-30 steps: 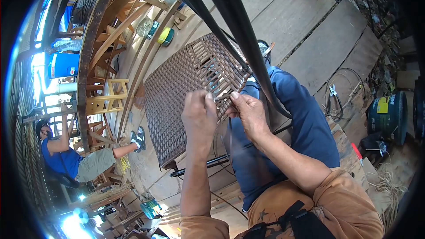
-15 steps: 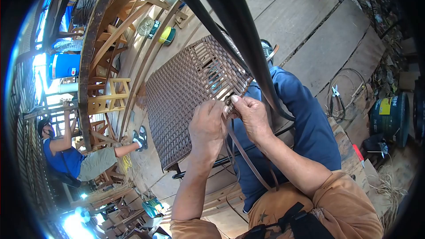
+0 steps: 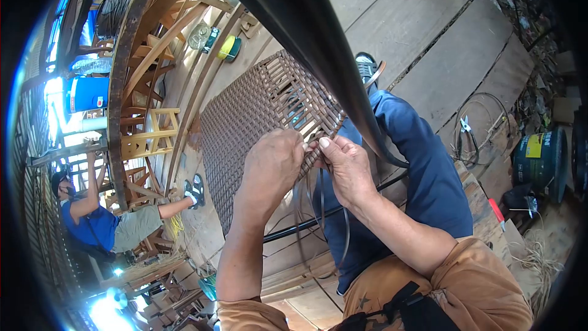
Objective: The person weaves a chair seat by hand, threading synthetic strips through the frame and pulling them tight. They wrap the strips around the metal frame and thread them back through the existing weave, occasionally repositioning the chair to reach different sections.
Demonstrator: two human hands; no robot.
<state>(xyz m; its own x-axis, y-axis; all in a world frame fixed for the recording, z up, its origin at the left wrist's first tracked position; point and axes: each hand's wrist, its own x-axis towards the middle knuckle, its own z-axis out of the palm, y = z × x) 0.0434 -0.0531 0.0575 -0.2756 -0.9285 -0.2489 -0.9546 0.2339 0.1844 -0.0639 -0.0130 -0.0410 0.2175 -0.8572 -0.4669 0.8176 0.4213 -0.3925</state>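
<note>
A brown woven panel [image 3: 236,122] on a black frame lies before my knees, with an open, loosely woven patch near its right corner. Both hands meet at the panel's near right edge. My left hand [image 3: 274,160] has its thumb and fingers pinched at that edge. Beside it, my right hand [image 3: 346,165] pinches at the woven edge, thumb on top. Thin brown strips [image 3: 323,199] hang below the hands; which fingers grip them is partly hidden.
A thick black tube [image 3: 306,24] crosses close in front. Pliers [image 3: 465,125] and a red-handled tool [image 3: 496,211] lie at right, near a green container [image 3: 539,162]. A person in blue [image 3: 92,224] is at left, beyond curved wooden parts.
My left hand has shifted slightly left. The strips hang differently, lower and nearer the panel. The black tube looks larger and has shifted left, and the panel is tilted differently.
</note>
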